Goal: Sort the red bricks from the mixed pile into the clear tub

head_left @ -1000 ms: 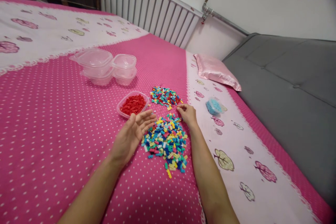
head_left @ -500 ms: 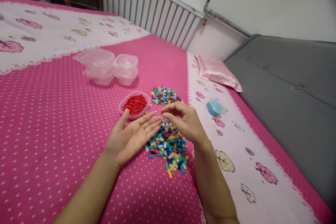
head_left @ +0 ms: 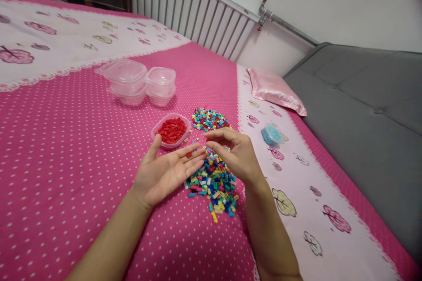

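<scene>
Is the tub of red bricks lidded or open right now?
Open. The tub of red bricks shows no lid, and the red pieces lie exposed up to its rim.

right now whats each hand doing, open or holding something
Left hand: open, palm up, a small red piece resting on its fingers.
Right hand: fingers curled above the mixed pile; cannot tell if it holds anything.
</scene>
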{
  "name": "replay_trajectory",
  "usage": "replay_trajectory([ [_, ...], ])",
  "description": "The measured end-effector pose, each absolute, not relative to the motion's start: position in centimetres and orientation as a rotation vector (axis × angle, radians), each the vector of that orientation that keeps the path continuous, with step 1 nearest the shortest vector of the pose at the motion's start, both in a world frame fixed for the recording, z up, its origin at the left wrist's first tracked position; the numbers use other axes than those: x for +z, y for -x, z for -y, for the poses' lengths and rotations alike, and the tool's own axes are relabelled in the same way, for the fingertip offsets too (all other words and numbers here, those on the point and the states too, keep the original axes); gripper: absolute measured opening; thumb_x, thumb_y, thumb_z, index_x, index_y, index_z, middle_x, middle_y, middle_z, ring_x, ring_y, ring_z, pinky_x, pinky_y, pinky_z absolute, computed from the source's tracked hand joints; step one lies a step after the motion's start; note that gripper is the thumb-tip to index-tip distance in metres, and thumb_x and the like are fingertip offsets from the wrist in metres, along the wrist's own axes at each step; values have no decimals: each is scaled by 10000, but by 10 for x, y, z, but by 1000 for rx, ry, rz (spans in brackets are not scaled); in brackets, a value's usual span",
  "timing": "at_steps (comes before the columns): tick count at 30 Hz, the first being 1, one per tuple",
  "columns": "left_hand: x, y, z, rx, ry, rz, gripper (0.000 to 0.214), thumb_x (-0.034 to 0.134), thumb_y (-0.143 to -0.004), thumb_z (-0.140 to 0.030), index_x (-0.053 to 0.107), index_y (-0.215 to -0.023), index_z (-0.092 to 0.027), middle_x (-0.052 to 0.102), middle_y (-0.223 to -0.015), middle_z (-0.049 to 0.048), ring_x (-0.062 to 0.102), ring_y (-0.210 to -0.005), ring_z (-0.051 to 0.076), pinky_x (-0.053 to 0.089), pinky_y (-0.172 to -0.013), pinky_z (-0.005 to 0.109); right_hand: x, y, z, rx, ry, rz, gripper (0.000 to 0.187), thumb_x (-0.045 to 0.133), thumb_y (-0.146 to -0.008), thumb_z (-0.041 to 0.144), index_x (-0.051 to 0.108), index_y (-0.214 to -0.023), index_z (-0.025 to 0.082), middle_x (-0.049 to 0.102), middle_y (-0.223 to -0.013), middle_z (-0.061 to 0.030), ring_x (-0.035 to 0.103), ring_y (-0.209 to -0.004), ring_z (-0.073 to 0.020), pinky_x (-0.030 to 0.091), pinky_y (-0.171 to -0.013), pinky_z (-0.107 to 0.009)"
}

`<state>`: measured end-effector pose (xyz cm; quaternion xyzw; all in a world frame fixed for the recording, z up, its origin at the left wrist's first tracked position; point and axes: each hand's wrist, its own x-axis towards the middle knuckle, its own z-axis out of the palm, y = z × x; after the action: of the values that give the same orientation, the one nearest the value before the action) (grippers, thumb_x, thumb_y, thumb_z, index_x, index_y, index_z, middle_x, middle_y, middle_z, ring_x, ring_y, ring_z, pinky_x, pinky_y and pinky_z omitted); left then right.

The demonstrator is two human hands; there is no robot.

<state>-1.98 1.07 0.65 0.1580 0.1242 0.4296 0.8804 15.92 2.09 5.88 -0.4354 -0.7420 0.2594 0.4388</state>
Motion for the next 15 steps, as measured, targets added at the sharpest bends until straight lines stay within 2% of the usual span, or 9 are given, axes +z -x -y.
replay_trajectory([
  [6,7,21,-12,890,-302,-255,849,415,-844,-591,258,-1396,34,488,-1347,259,409,-1323,290,348,-1101,362,56,-158,-25,666,1074,1860,224,609,-820,215,695,-1023,254,701,-984,-15,653,-843,-130,543,-770,-286],
  [11,8,21,-11,957,-255,-279,842,445,-846,-543,253,-1386,74,458,-1359,287,428,-1304,320,358,-1101,372,27,-185,-65,447,1253,1689,276,544,-840,276,664,-1081,215,679,-1047,-60,626,-935,-177,516,-838,-338],
  [15,9,20,-10,1006,-227,-302,839,473,-833,-534,247,-1411,31,434,-1392,266,424,-1309,312,362,-1104,371,-20,-216,-105,366,1381,1714,416,519,-824,318,587,-1210,178,588,-1263,-123,529,-1172,-235,422,-1000,-434],
])
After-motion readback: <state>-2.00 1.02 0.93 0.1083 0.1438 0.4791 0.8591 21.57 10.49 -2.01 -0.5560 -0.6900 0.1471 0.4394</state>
